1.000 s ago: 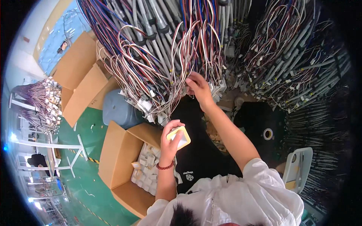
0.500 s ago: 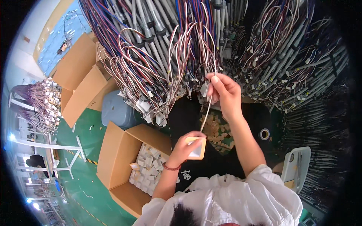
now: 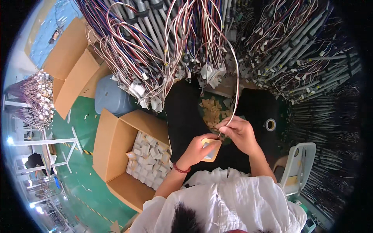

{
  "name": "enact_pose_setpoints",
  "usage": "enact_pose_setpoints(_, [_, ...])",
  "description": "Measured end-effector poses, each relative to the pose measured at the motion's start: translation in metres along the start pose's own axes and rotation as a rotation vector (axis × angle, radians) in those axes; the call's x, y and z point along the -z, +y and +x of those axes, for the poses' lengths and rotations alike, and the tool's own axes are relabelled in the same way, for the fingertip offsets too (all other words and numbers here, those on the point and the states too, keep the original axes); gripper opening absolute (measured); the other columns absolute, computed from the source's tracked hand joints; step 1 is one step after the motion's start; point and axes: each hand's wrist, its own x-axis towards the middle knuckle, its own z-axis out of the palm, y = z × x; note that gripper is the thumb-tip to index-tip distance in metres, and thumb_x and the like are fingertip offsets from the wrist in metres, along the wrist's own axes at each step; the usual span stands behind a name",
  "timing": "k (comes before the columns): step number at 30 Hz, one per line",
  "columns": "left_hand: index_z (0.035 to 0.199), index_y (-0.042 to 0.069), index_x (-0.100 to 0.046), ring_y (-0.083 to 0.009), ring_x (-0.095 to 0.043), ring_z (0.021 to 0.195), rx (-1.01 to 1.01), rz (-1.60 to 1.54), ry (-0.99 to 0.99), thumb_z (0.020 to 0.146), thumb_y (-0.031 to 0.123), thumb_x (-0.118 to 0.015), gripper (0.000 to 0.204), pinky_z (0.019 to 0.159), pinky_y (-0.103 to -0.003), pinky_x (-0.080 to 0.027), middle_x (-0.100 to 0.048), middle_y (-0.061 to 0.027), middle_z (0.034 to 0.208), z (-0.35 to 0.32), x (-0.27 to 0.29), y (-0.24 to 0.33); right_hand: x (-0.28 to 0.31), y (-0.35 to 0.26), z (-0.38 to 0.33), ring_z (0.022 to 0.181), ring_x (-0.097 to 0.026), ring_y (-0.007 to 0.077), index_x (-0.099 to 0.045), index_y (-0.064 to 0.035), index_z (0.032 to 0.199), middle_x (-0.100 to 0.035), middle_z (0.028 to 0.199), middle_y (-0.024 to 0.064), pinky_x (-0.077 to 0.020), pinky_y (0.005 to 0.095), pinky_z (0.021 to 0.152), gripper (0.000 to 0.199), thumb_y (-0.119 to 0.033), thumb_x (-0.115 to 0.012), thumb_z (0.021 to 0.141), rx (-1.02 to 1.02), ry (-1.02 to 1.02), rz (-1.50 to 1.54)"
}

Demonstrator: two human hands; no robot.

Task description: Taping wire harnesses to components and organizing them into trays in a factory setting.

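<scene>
Lower centre: your right hand (image 3: pixel 241 136), pinching a white wire (image 3: pixel 237 73), has dropped beside your left hand (image 3: pixel 196 150), gripping a tan-rimmed square piece (image 3: pixel 211 156); wire and piece now adjoin.

Soft light shows the left hand (image 3: pixel 196 150) and right hand (image 3: pixel 241 134) fairly sharp; left of the open parts box (image 3: pixel 105 145), light spots (image 3: pixel 39 210) flare; far right, cables (image 3: pixel 324 143) lie shadowed; fisheye edges curve into black.

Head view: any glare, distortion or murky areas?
Head view overall: fisheye curving, black corners; head view, left side: glare spots near the white frame; head view, right side: cable bundles sink into shadow; head view, centre: left hand and right hand look well lit.
</scene>
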Motion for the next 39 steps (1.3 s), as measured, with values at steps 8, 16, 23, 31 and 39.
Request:
enact_pose_setpoints(8, [0.097,-0.002,-0.063,-0.0168,-0.063,0.076,-0.099,0.232,0.147,0.084,0.012,-0.063,0.019,0.069,-0.028,-0.049,-0.066,-0.0103,0.086,0.001,-0.014,0.007,0.004,0.011,-0.011,0.080,-0.063,0.0241,-0.068,0.0020,0.084,-0.066,0.084,0.0096,-0.0507,0.0304,0.069,0.011,0.001,-0.070,0.074,0.045,-0.060,-0.101])
enact_pose_setpoints(16, [0.135,0.003,-0.026,-0.0166,-0.053,0.101,-0.258,0.023,0.212,0.079,0.014,-0.072,0.073,0.084,-0.030,-0.045,-0.044,-0.0114,0.127,0.002,-0.004,0.012,0.012,0.006,-0.012,0.076,-0.062,0.0131,-0.062,0.0052,0.093,-0.066,0.088,0.0094,-0.0507,0.0243,0.068,0.010,0.001,-0.062,0.085,-0.168,0.167,0.310])
enact_pose_setpoints(23, [0.127,0.002,-0.032,-0.0219,-0.056,0.093,-0.534,0.240,0.282,0.074,-0.006,-0.067,0.064,0.081,-0.033,-0.047,-0.048,-0.0136,0.109,0.007,-0.006,0.023,0.000,-0.026,-0.003,0.082,-0.064,0.0177,-0.064,0.0058,0.090,-0.067,0.091,0.0135,-0.0517,0.0278,0.075,0.013,0.007,-0.067,0.077,-0.004,0.105,0.463])
enact_pose_setpoints(31, [0.125,0.004,-0.030,-0.0279,-0.060,0.089,-0.602,0.515,0.281,0.068,-0.011,-0.070,0.072,0.073,-0.036,-0.051,-0.051,-0.0173,0.104,0.002,-0.003,0.037,0.002,-0.027,-0.001,0.080,-0.063,0.0185,-0.066,0.0034,0.081,-0.066,0.087,0.0118,-0.0494,0.0292,0.072,0.013,0.008,-0.071,0.070,0.123,0.004,0.347])
enact_pose_setpoints(39, [0.125,0.005,-0.033,-0.0289,-0.060,0.089,-0.616,0.575,0.267,0.067,-0.008,-0.074,0.072,0.074,-0.036,-0.051,-0.054,-0.0176,0.105,0.003,-0.003,0.041,0.002,-0.028,-0.004,0.076,-0.064,0.0177,-0.065,-0.0020,0.083,-0.065,0.079,0.0066,-0.0496,0.0295,0.070,0.015,0.005,-0.069,0.070,0.119,0.022,0.128])
